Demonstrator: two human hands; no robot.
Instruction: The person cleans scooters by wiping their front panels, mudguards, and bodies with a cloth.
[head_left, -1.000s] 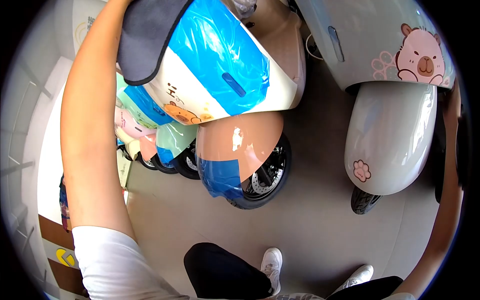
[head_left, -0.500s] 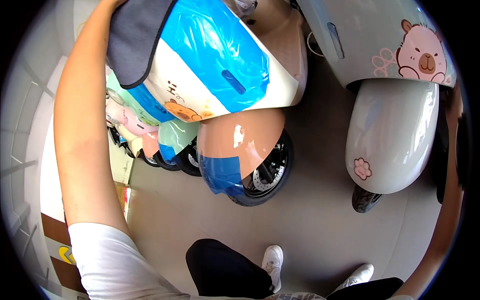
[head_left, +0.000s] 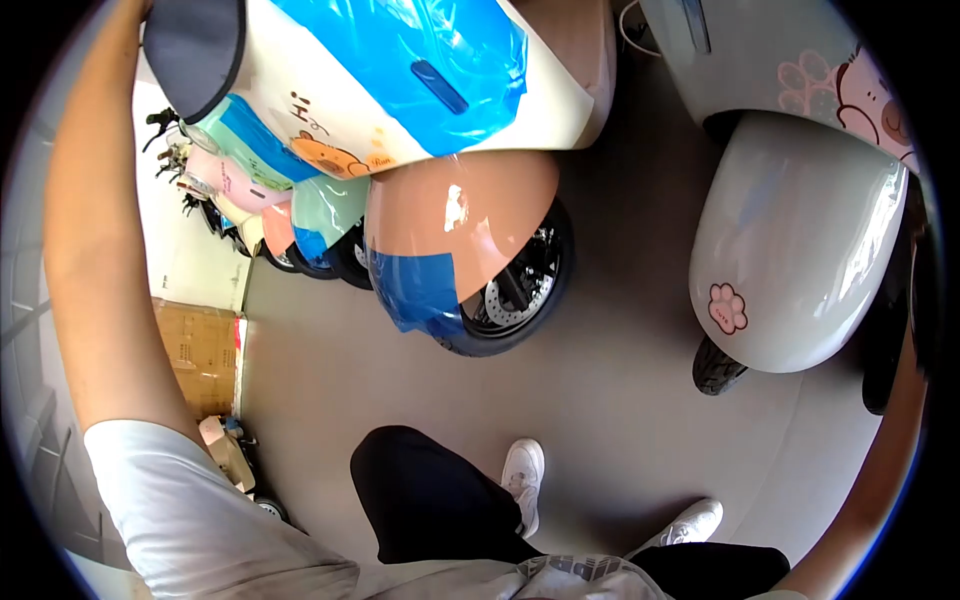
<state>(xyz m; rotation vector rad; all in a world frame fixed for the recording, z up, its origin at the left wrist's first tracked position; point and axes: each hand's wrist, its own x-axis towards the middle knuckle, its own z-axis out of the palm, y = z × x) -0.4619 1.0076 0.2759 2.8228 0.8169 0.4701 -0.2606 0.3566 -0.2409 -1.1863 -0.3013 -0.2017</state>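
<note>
My left arm stretches up along the left side, and its hand lies beyond the upper edge. Nearest to that arm is a cream scooter front (head_left: 270, 75) with a dark grey cover (head_left: 195, 55), blue protective film (head_left: 400, 45) and a bear sticker (head_left: 325, 155). Below it sits a peach front fender (head_left: 420, 215), partly wrapped in blue film, over a black front wheel (head_left: 530, 285). My right forearm rises along the right edge beside a pale grey scooter's front fender (head_left: 790, 250) with a pink paw sticker (head_left: 728, 308). My right hand is out of sight.
More pastel scooters, including a mint one (head_left: 330, 205), stand in a row at the left. A cardboard box (head_left: 200, 350) is by the wall. My white shoes (head_left: 523, 480) are on the grey floor (head_left: 600, 410) between the two near scooters.
The view has shifted, so the cream scooter sits higher and further left. The grey scooter's body is cut off more at the top right. The cardboard box now shows at the left.
</note>
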